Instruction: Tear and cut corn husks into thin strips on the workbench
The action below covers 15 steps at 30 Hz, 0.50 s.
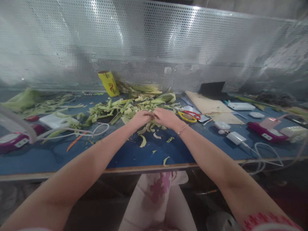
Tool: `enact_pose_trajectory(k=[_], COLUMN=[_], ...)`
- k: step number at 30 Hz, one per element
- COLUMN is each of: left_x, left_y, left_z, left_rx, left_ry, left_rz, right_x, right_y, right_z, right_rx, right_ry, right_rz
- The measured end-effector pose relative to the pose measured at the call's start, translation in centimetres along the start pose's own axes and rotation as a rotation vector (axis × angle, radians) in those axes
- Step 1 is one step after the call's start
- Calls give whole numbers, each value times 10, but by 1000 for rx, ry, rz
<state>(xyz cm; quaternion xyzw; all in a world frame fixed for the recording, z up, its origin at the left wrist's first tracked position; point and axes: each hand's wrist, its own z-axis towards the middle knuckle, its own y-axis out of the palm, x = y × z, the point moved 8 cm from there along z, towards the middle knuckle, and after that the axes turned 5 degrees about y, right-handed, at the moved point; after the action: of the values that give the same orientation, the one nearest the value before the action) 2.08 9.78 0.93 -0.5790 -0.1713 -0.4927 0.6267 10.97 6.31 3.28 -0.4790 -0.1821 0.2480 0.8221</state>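
Observation:
My left hand and my right hand meet at the middle of the blue table, fingertips close together. Both are closed in a pinch, and whatever lies between the fingers is too small and blurred to name. Just behind them spreads a heap of pale green leafy plant trimmings. Curved peelings lie in front of and below the hands, among them a pale yellow-green strip. Red-and-yellow-handled scissors rest to the right of my right hand.
A yellow tube leans by the perforated metal panel. To the right are cardboard, a white charger, cables and a purple power strip. At left are another purple power strip, a white box and an orange strip.

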Motion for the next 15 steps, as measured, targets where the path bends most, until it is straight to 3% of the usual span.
enact_pose_trajectory(k=[3, 5, 15], left_x=[-12, -14, 0], left_y=[5, 7, -17], left_z=[1, 0, 3], left_rx=[-26, -43, 123], left_ry=[-162, -200, -11], left_rz=[-324, -392, 125], right_x=[-3, -5, -11], right_y=[-3, -5, -10], right_z=[1, 1, 2], right_rx=[64, 89, 130], right_ry=[-38, -59, -97], right_rz=[-33, -39, -38])
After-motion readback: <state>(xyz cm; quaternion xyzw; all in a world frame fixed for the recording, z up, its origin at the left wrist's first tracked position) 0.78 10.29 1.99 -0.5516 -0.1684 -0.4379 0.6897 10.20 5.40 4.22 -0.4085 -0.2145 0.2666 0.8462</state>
